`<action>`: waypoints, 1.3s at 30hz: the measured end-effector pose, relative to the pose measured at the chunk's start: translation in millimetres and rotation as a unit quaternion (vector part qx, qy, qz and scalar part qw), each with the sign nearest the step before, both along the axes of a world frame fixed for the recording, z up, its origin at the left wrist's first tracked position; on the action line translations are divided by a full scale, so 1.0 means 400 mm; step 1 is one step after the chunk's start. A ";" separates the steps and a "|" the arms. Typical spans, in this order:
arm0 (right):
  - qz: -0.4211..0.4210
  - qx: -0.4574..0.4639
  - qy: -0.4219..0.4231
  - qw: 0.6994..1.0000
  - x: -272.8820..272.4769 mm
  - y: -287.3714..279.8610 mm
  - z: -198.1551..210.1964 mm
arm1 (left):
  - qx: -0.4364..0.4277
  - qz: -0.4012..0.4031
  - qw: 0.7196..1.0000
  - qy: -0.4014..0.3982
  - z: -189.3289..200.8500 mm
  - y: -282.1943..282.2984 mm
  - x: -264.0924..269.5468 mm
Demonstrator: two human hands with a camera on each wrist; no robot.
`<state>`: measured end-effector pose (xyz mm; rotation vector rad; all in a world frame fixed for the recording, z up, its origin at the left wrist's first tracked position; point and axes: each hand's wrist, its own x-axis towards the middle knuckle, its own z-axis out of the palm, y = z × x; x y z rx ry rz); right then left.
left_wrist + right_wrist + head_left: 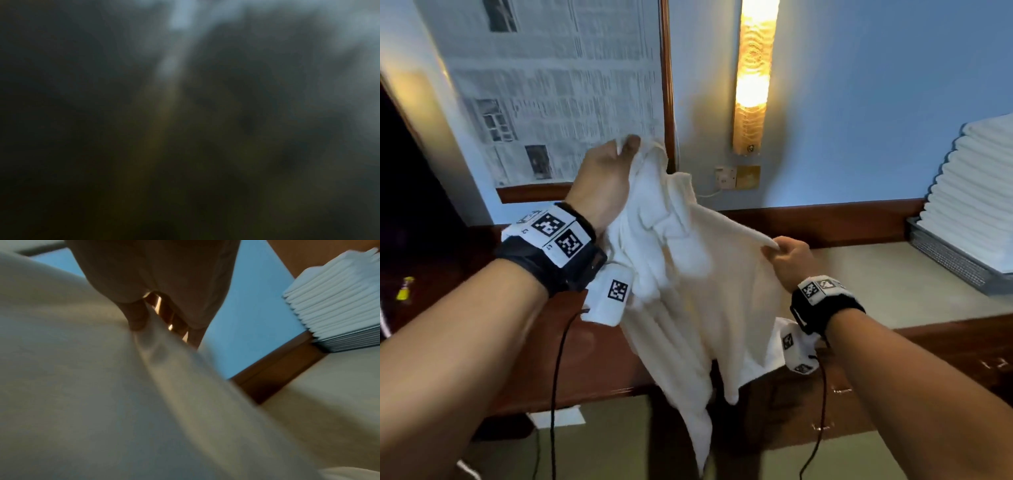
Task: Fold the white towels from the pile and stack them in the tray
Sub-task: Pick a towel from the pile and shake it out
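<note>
A white towel (698, 301) hangs crumpled in the air above the wooden desk, its lower end drooping past the desk's front edge. My left hand (616, 161) is raised high and grips a bunched top corner. My right hand (786, 255), lower and to the right, pinches another edge of the towel (102, 386) between thumb and fingers (135, 321). At the far right a grey tray (948, 257) holds a tall stack of folded white towels (976, 185). The left wrist view is dark and blurred and shows nothing I can name.
A mirror with a wooden frame (667, 85) covered in newspaper hangs on the blue wall. A lit wall lamp (753, 75) and a wall socket (726, 178) sit behind the towel. The desk has a pale inset top (893, 284) and a brown wooden border.
</note>
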<state>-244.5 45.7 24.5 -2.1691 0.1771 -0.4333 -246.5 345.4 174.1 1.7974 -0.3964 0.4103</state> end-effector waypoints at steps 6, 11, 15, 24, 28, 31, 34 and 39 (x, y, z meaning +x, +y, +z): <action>0.207 -0.024 -0.190 0.960 -0.061 0.363 0.240 | -0.019 -0.068 0.995 0.068 -0.089 0.136 -0.108; 0.206 -0.127 -0.228 0.943 -0.116 0.480 0.338 | -0.074 -0.094 0.989 0.082 -0.102 0.151 -0.179; 0.223 -0.119 -0.197 0.947 -0.202 0.477 0.310 | -0.153 -0.090 0.978 0.111 -0.057 0.194 -0.195; 0.115 -0.076 -0.072 0.988 -0.231 0.401 0.065 | -0.051 -0.003 0.998 0.040 -0.032 0.260 -0.234; 0.186 -0.053 -0.162 0.968 -0.236 0.457 0.167 | -0.097 -0.111 0.983 0.108 -0.096 0.266 -0.235; 0.211 -0.092 -0.175 0.957 -0.237 0.524 0.241 | -0.118 -0.142 0.974 0.130 -0.127 0.246 -0.248; 0.197 -0.138 -0.147 0.959 -0.249 0.538 0.264 | -0.125 -0.117 0.978 0.118 -0.137 0.240 -0.257; 0.250 -0.136 -0.029 0.958 -0.292 0.471 0.223 | -0.182 -0.079 0.977 0.078 -0.127 0.281 -0.248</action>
